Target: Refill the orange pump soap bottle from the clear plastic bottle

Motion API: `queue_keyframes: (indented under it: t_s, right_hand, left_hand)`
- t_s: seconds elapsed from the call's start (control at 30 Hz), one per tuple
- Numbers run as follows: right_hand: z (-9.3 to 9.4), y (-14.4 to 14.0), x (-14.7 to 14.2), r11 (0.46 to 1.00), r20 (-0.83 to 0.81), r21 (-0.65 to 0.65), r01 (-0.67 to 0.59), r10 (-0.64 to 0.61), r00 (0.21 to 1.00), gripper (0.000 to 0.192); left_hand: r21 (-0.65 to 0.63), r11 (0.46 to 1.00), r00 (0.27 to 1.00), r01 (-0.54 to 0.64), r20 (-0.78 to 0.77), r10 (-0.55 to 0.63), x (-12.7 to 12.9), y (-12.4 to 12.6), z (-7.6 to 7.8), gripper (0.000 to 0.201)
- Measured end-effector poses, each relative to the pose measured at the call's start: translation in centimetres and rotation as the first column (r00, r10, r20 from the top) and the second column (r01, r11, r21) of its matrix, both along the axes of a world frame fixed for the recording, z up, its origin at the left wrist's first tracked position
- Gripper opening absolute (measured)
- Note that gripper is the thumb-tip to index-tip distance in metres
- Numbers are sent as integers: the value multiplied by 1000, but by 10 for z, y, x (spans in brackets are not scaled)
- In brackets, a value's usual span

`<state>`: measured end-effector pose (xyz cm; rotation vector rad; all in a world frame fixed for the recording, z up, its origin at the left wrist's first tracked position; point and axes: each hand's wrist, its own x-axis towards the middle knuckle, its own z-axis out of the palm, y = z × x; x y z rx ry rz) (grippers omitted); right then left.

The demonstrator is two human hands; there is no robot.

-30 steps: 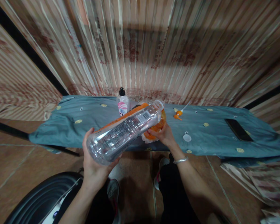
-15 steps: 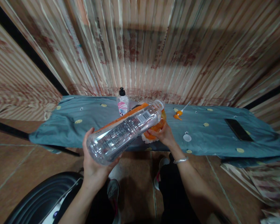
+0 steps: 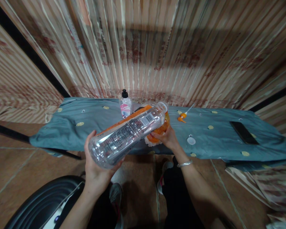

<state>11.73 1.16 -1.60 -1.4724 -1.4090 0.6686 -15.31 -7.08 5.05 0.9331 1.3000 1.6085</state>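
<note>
The left hand (image 3: 95,165) was wrapped around the base of a large clear bottle (image 3: 127,135), tilted so that its mouth pointed up and away toward the middle of the frame; an orange label ran along its upper side and a barcode showed near the neck. The right hand (image 3: 168,140), a silver bangle (image 3: 184,164) at its wrist, was closed on a smaller orange container (image 3: 160,128) just beyond the bottle's mouth, the two openings meeting or nearly so; whether they touched could not be told. Against the pictures from a second and half a second earlier nothing had shifted; both hands kept the same grip and the bottle the same tilt, which suggested a steady hold rather than a fresh move; no liquid could be made out passing between them.

Around them lay a worktop (image 3: 85,127) covered in grey-blue cloth with small yellow motifs; a small bottle (image 3: 125,105) with a black cap and a pink label stood upright behind the clear one, centre frame; an orange pump head (image 3: 183,117) with a white tube lay to the right; a white cap (image 3: 191,140) rested near the right hand; a dark phone (image 3: 243,132) lay far right; a black rounded object (image 3: 43,200) filled the lower left.
</note>
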Motion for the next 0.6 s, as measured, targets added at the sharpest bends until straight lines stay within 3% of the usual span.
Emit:
queue_keyframes:
  t_s: [0.2, 0.4, 0.6]
  right_hand:
    - [1, 0, -1, 1000, -4, 20, 13, -13, 1000, 73]
    - [0, 0, 0, 1000, 0, 11, 0, 0, 1000, 71]
    - [1, 1, -1, 1000, -5, 8, 3, -3, 1000, 70]
  left_hand:
    - [-20, 1000, 1000, 12, 3, -12, -2, 1, -3, 99]
    - [-19, 999, 999, -41, -23, 40, 0, 3, 1, 89]
    - [-14, 1000, 1000, -5, -19, 4, 0, 1, -1, 98]
